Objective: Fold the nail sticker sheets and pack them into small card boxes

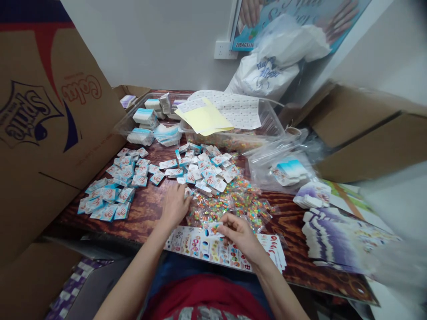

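R hand (242,238) has fingers (230,224) pinched on a small printed card (213,229), held just above a sticker sheet (207,249) on the tabletop (293,231). Card looks v. thin & light, prob. flimsy, so edges seem the best place to hold. L hand (174,208) has fingers loosely spread, tips at edge of a card pile (203,171). Small clear bags of colored beads (230,204) are heaped right by it, likely slippery. Clear plastic tub (263,133) at back holds more colored bits, w/ paper sheets (203,116) on top; 2nd tub (122,126) holds stacked packs (143,118).
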Demonstrator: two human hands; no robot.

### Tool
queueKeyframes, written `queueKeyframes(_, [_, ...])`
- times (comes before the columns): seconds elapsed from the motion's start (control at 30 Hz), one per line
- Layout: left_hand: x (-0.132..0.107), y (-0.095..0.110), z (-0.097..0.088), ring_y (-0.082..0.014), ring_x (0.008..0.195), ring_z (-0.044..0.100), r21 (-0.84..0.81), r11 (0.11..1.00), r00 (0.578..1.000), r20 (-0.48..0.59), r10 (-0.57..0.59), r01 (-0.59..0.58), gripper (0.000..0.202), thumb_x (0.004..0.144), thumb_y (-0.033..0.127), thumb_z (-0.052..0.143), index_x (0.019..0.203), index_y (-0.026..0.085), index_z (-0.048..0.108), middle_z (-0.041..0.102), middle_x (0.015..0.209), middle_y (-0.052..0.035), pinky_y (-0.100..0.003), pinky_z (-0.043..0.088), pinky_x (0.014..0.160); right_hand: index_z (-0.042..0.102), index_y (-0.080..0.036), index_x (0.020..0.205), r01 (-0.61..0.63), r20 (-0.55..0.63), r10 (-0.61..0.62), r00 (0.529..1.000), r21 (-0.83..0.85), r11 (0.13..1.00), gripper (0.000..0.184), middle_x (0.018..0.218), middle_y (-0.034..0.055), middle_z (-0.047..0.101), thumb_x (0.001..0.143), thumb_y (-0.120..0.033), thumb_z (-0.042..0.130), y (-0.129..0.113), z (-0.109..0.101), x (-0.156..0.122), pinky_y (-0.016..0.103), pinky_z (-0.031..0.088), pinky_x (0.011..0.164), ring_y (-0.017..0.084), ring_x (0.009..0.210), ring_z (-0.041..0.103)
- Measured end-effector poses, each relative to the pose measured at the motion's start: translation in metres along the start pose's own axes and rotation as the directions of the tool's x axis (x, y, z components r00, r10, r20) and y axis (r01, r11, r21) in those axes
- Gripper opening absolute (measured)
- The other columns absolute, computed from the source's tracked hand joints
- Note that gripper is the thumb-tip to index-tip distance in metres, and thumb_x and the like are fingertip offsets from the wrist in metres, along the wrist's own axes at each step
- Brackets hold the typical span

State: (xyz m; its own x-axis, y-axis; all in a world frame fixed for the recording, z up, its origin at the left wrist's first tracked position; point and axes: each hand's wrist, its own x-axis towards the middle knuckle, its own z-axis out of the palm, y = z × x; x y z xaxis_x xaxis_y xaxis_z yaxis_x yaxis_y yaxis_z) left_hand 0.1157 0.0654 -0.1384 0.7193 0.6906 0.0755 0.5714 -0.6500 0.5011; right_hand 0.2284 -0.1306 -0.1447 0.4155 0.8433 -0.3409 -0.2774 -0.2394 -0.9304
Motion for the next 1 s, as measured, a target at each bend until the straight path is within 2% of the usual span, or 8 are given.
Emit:
queueKeyframes(0.17, [0.013,-0.016,0.004,-0.0289,0.102,0.059,0.006,1.000,1.000,0.004,-0.004,0.004,0.043,0.078,0.014,0.068,0.120,0.018,0.060,0.063,0.107,-0.0122,-0.039,0.045,0.086,0.056,-0.019,0.071,0.042,0.009,-0.042,0.999,0.004,0.999,0.040,0.059,-0.0065,0.046,0.071,-0.053,0.077,-0.001,0.008,-0.003,0.019,0.035,0.047,0.009,0.052,0.044])
queueKeyframes(0.23, [0.006,-0.022,-0.002,-0.0242,0.094,0.062,-0.172,0.984,0.998,-0.010,-0.057,0.055,0.047,0.080,0.021,0.067,0.126,0.020,0.057,0.064,0.105,-0.0089,-0.034,0.048,0.079,0.055,-0.019,0.071,0.023,-0.001,-0.023,1.000,0.029,0.999,0.042,0.059,-0.0068,0.046,0.070,-0.055,0.077,0.000,0.009,-0.005,0.019,0.035,0.046,0.008,0.051,0.043])
queueKeyframes(0.33, [-0.013,-0.024,-0.011,-0.0158,0.068,0.062,-0.685,0.680,0.961,0.122,-0.250,0.264,0.041,0.074,0.037,0.073,0.110,0.019,0.064,0.064,0.082,-0.0015,-0.024,0.046,0.059,0.056,-0.019,0.072,-0.012,0.032,0.010,0.999,0.068,0.998,0.045,0.060,-0.0059,0.050,0.067,-0.057,0.079,-0.002,0.011,-0.006,0.020,0.037,0.046,0.009,0.051,0.044])
queueKeyframes(0.4, [-0.027,-0.021,-0.014,-0.0111,0.053,0.055,-0.821,0.441,0.920,0.241,-0.308,0.362,0.037,0.069,0.045,0.077,0.089,0.017,0.065,0.060,0.066,0.0020,-0.020,0.039,0.048,0.058,-0.019,0.072,-0.017,0.089,0.012,0.996,0.061,0.998,0.044,0.061,-0.0045,0.053,0.067,-0.057,0.079,-0.008,0.015,-0.005,0.020,0.037,0.047,0.009,0.052,0.046])
queueKeyframes(0.5, [-0.043,-0.011,-0.013,-0.0080,0.046,0.050,-0.846,0.346,0.899,0.300,-0.320,0.406,0.041,0.067,0.052,0.077,0.073,0.015,0.059,0.057,0.059,0.0029,-0.018,0.035,0.044,0.060,-0.019,0.073,0.047,0.083,-0.050,0.995,0.038,0.998,0.040,0.061,-0.0038,0.054,0.071,-0.055,0.077,-0.019,0.019,-0.001,0.020,0.037,0.047,0.009,0.052,0.047])
queueKeyframes(0.57, [-0.049,-0.004,-0.011,-0.0080,0.047,0.052,-0.858,0.295,0.892,0.331,-0.309,0.420,0.044,0.064,0.053,0.079,0.073,0.015,0.057,0.059,0.062,0.0022,-0.017,0.037,0.044,0.060,-0.019,0.074,0.115,-0.031,-0.114,0.993,0.037,0.993,0.040,0.060,-0.0044,0.053,0.072,-0.055,0.077,-0.024,0.018,0.002,0.020,0.038,0.048,0.009,0.052,0.046])
queueKeyframes(0.73, [-0.055,0.010,-0.006,-0.0074,0.053,0.056,-0.910,0.110,0.894,0.362,-0.263,0.400,0.056,0.064,0.047,0.083,0.107,0.017,0.063,0.061,0.078,0.0025,-0.018,0.045,0.048,0.058,-0.020,0.073,0.171,-0.236,-0.166,0.957,0.000,0.985,0.042,0.061,-0.0045,0.050,0.071,-0.057,0.077,-0.022,0.010,0.005,0.021,0.040,0.047,0.010,0.052,0.047])
queueKeyframes(1.0, [-0.062,0.017,0.004,-0.0101,0.055,0.060,-0.909,0.075,0.895,0.385,-0.225,0.410,0.048,0.068,0.046,0.080,0.101,0.016,0.062,0.064,0.079,0.0007,-0.022,0.052,0.052,0.055,-0.021,0.069,0.069,-0.142,-0.081,0.987,-0.082,0.994,0.044,0.050,-0.0055,0.048,0.068,-0.060,0.075,-0.019,0.007,0.009,0.023,0.029,0.040,0.011,0.042,0.041])
